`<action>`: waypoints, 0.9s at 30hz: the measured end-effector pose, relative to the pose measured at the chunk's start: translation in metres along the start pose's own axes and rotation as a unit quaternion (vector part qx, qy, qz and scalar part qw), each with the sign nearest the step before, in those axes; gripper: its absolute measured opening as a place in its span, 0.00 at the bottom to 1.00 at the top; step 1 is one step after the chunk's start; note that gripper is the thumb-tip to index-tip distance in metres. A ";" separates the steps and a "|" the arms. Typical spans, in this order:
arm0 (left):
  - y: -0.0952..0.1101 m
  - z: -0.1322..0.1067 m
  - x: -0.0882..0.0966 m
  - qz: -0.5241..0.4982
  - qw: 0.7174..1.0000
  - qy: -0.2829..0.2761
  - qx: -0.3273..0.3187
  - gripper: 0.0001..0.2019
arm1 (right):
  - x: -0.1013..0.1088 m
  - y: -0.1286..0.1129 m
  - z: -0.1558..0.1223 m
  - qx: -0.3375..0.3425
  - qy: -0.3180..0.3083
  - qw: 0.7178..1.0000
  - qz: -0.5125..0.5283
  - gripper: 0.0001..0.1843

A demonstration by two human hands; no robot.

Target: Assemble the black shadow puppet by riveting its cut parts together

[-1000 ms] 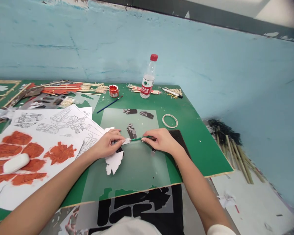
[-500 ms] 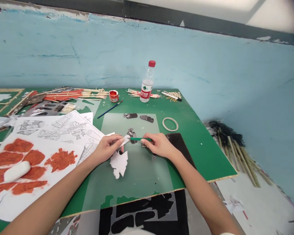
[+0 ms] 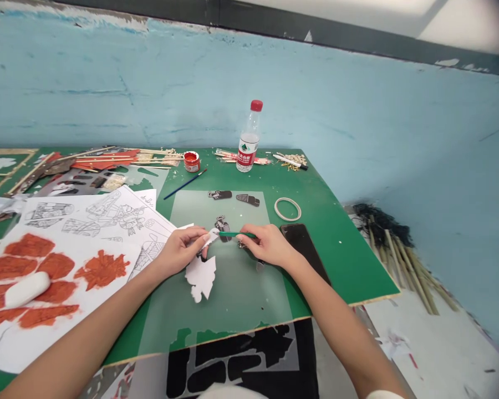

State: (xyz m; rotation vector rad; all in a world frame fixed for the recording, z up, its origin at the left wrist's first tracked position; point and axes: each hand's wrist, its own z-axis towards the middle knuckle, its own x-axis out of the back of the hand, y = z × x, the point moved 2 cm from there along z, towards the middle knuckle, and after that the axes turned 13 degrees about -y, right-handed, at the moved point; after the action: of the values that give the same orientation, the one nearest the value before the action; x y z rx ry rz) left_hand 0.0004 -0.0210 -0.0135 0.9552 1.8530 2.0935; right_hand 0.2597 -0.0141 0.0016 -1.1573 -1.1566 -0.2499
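Observation:
My left hand (image 3: 182, 250) pinches a small piece of white paper (image 3: 210, 238) between thumb and fingers. In my right hand (image 3: 270, 244) is a slim green pen-like tool (image 3: 233, 234), pointing left, its tip at the paper's edge. Just below my left fingers is a larger jagged white paper cutout (image 3: 200, 278); whether it joins the held piece I cannot tell. Under both hands lies a translucent sheet (image 3: 233, 302). Patterned black cutouts (image 3: 220, 194) rest on its upper part, one of them (image 3: 222, 224) right behind the tool. Something dark under my right fingers is mostly hidden.
Printed drawings (image 3: 120, 210) and a red-painted sheet with a white oval object (image 3: 28, 289) lie left. Behind stand a red paint jar (image 3: 192, 162) and a water bottle (image 3: 248, 145), with a brush (image 3: 185, 184) nearby. A tape ring (image 3: 288, 209) and phone (image 3: 303, 249) are right.
The view has shifted very slightly. Both hands keep nearly the same pose, the green tool's tip still at the small paper piece.

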 end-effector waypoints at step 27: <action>0.006 -0.002 -0.003 0.047 0.996 0.007 -0.079 0.17 | 0.004 0.002 -0.002 0.047 -0.002 0.999 -0.012 0.14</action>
State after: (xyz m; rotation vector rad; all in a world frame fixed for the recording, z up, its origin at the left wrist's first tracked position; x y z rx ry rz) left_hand 0.0037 -0.0254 -0.0089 1.0081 1.6493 2.2670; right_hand 0.2641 -0.0132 0.0036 -1.0627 -1.1733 -0.2103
